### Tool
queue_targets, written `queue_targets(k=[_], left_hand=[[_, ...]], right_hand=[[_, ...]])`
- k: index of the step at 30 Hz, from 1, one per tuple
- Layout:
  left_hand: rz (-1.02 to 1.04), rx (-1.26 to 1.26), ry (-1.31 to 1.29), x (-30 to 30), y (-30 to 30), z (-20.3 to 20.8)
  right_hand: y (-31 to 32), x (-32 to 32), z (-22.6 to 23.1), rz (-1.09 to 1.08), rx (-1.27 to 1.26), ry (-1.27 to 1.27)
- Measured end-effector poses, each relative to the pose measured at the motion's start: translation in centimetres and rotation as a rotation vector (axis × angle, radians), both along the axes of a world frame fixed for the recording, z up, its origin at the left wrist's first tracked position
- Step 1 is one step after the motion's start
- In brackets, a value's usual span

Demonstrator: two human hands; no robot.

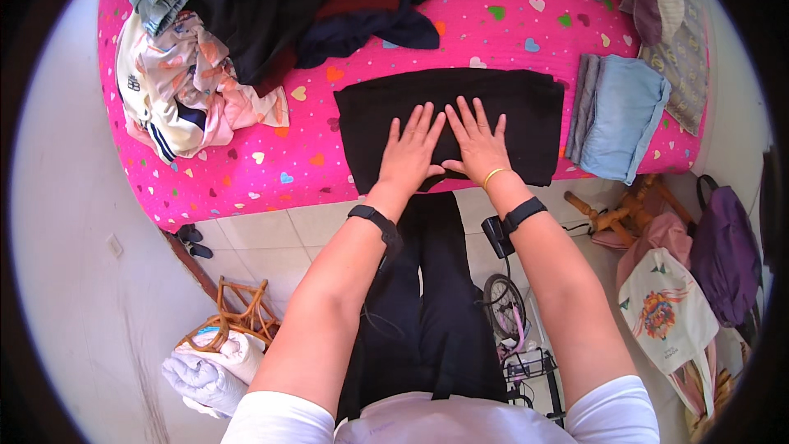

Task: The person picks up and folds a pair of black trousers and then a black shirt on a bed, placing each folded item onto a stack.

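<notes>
A folded black garment (518, 123) lies flat near the front edge of a bed with a pink, heart-patterned cover (308, 123). Pressed on its middle, my left hand (411, 148) has its fingers stretched out. Beside it my right hand (479, 141) also lies flat with fingers spread, a yellow bangle at the wrist. The two hands nearly meet at the thumbs. Both palms face down on the cloth, and neither hand grips anything. Which kind of garment it is, I cannot tell from the fold.
Right of the black garment sit folded light-blue denim (629, 111) and a grey folded piece (582, 111). Loose clothes (255, 16) are heaped at the far left. Below stand a rattan chair (234, 312), a small bicycle (508, 312) and a purple bag (727, 255).
</notes>
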State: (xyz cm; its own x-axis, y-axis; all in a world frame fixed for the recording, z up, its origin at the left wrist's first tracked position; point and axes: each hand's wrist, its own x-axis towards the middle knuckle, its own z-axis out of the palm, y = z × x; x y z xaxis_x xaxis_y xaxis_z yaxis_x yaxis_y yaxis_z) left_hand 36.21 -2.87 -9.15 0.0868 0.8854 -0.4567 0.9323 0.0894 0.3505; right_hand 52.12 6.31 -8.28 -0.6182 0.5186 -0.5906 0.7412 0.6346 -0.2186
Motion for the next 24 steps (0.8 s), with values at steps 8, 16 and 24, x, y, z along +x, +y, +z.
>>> queue_targets(k=[8,16,24], left_hand=[[0.181,-0.112,0.214,-6.9,-4.9,0.7],[0.495,-0.013,0.091,-6.7,-5.5,1.4],[0.744,-0.037,-0.095,-7.1,-5.6,1.9]], right_hand=[[1.1,1.7,1.5,-0.073,-0.048,-0.174],[4.1,-3.5,0.6,0.056,-0.044,-0.128],[4.0,-4.3,1.4,0.05,-0.042,-0.191]])
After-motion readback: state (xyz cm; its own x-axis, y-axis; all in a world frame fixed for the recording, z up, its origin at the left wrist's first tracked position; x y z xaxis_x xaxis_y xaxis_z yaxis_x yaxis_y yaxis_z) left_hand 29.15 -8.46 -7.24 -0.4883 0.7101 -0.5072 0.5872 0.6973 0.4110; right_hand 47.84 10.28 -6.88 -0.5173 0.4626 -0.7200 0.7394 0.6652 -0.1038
